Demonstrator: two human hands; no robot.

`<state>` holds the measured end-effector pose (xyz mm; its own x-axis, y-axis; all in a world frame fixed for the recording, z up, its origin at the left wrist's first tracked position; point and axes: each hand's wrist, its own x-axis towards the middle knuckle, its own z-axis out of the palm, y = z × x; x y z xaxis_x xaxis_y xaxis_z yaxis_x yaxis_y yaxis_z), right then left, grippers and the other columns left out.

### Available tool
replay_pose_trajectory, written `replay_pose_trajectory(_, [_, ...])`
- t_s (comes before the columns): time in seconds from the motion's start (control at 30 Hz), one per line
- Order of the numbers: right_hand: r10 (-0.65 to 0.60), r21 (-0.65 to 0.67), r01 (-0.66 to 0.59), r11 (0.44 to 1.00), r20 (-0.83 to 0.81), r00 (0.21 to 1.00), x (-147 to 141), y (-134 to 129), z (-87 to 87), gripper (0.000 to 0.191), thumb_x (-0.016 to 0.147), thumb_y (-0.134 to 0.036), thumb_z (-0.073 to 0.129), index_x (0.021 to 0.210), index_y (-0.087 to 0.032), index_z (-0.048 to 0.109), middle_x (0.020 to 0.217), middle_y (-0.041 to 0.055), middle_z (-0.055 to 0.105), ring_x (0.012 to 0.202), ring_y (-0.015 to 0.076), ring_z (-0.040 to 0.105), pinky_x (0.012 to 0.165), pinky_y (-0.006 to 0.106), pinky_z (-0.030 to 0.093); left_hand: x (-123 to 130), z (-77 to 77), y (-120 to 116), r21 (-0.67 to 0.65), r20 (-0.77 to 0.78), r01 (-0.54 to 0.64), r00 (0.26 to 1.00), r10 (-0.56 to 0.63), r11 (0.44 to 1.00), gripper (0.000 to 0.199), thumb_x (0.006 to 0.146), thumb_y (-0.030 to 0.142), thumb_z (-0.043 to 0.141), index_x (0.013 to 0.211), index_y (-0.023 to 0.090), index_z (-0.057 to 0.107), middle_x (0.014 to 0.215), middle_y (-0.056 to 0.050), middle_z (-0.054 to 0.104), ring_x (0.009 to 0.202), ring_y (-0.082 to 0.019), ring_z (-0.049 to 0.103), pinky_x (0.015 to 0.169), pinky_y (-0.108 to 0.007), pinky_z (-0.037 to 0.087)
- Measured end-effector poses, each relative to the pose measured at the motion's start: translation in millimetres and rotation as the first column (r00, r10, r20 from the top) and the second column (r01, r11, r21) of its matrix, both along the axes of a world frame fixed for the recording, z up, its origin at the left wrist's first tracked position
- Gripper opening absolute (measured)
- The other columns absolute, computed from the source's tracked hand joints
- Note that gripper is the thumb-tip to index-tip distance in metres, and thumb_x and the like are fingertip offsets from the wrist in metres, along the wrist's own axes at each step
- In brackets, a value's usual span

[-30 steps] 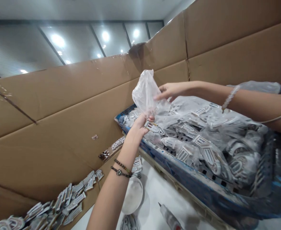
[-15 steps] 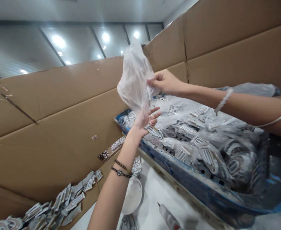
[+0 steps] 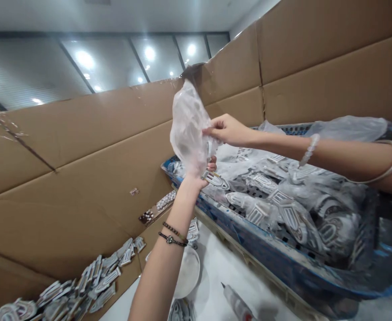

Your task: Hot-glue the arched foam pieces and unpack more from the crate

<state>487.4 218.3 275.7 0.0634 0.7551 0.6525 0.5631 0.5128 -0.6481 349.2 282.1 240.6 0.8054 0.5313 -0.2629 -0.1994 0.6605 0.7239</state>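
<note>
A clear, crumpled plastic bag stands upright in front of me, bunched at its lower end. My right hand is closed, pinching the right side of the bag between thumb and fingers. Below it, my left hand has its fingers curled around the bag's bottom, partly veiled by the film. At my left thumb shows a flat grey-and-white pointed piece; whether the thumb grips it I cannot tell. Both hands are over the left edge of a blue plastic basket, which holds many bagged pieces of the same sort.
Cardboard walls rise at left and behind. Loose flat pieces lie piled at lower left. On the white table are a white bowl and a grey pointed tool. Small white and dark bits lie by the wall.
The bag has come down a little and its top has sunk. My right hand has lowered with it. My left fingers, spread before, are now curled in.
</note>
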Motion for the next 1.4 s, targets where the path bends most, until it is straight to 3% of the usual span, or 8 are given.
replay_pose_trajectory(0.1, [0.103,-0.091,-0.091,0.992,0.131,0.986,-6,1,-6.3,0.025,0.084,-0.035,0.058,0.07,-0.017,0.066,0.056,-0.0013,0.055,0.051,0.0111,0.047,0.052,0.026,0.035,2,-0.4,3,0.009,-0.019,0.018,1.0,-0.018,1.0,0.047,0.096,0.046,0.033,0.073,0.014,0.058,0.058,-0.006,0.057,0.036,-0.008,0.04,0.03,-0.014,0.031])
replay_pose_trajectory(0.17, [0.086,-0.052,-0.078,0.996,0.198,0.976,-5,2,-7.8,0.026,0.084,-0.037,0.058,0.072,-0.016,0.068,0.064,0.0016,0.062,0.06,0.014,0.054,0.059,0.027,0.038,2,-1.1,5,0.015,-0.019,0.025,1.0,-0.024,1.0,0.044,0.095,0.044,0.034,0.072,0.016,0.058,0.062,-0.007,0.059,0.037,-0.009,0.041,0.03,-0.015,0.032])
replay_pose_trajectory(0.4, [-0.172,0.147,0.151,0.978,0.142,0.975,14,-2,0.1,0.027,0.084,-0.036,0.058,0.065,-0.018,0.06,0.062,-0.0004,0.054,0.061,0.0127,0.042,0.059,0.029,0.031,-2,-1.5,6,-0.001,-0.002,0.015,1.0,-0.015,1.0,0.022,0.085,0.024,0.041,0.078,0.014,0.059,0.061,-0.005,0.056,0.038,-0.008,0.043,0.033,-0.014,0.034])
replay_pose_trajectory(0.53, [-0.31,0.135,0.292,0.947,0.145,0.94,22,-2,0.9,0.034,0.085,-0.036,0.058,0.056,-0.019,0.052,0.054,-0.0028,0.039,0.054,0.0115,0.031,0.054,0.03,0.023,-5,-3.1,4,-0.002,0.032,0.014,0.999,-0.014,1.0,0.023,0.081,0.029,0.041,0.084,0.014,0.059,0.062,-0.004,0.056,0.037,-0.009,0.042,0.032,-0.016,0.033])
replay_pose_trajectory(0.7, [-0.464,0.099,0.454,0.886,0.135,0.875,32,-1,1.2,0.035,0.085,-0.028,0.062,0.053,-0.019,0.049,0.052,-0.0021,0.043,0.052,0.0118,0.035,0.056,0.032,0.023,-6,-2.0,-1,0.021,0.058,0.041,0.997,-0.042,0.999,0.024,0.069,0.018,0.042,0.086,0.012,0.058,0.069,-0.007,0.06,0.036,-0.008,0.041,0.032,-0.016,0.032])
replay_pose_trajectory(0.97, [-0.483,0.141,0.464,0.875,0.175,0.858,38,-4,1.3,0.038,0.085,-0.029,0.06,0.051,-0.02,0.047,0.05,-0.0029,0.038,0.051,0.0126,0.033,0.057,0.032,0.021,-5,-1.9,-2,0.026,-0.021,0.066,0.998,-0.066,0.997,0.032,0.048,0.007,0.043,0.077,0.011,0.055,0.048,0.003,0.04,0.034,-0.009,0.038,0.032,-0.015,0.03])
replay_pose_trajectory(1.27, [-0.499,0.196,0.481,0.855,0.056,0.865,41,-8,3.1,0.038,0.085,-0.032,0.056,0.053,-0.022,0.04,0.053,-0.0019,0.038,0.054,0.0146,0.036,0.058,0.032,0.024,-8,-0.3,-4,0.111,0.05,-0.053,0.998,0.048,0.992,0.004,0.063,0.015,0.042,0.063,0.017,0.046,0.049,0.001,0.041,0.038,-0.01,0.042,0.036,-0.016,0.033])
replay_pose_trajectory(1.4, [-0.568,0.281,0.537,0.796,0.037,0.822,42,-9,4.2,0.035,0.089,-0.036,0.052,0.059,-0.022,0.041,0.058,0.0001,0.045,0.058,0.0152,0.039,0.058,0.031,0.025,-1,-4.5,-5,0.188,0.084,-0.173,0.984,0.16,0.967,0.013,0.077,0.021,0.043,0.071,0.015,0.052,0.058,-0.004,0.055,0.038,-0.009,0.044,0.037,-0.018,0.034])
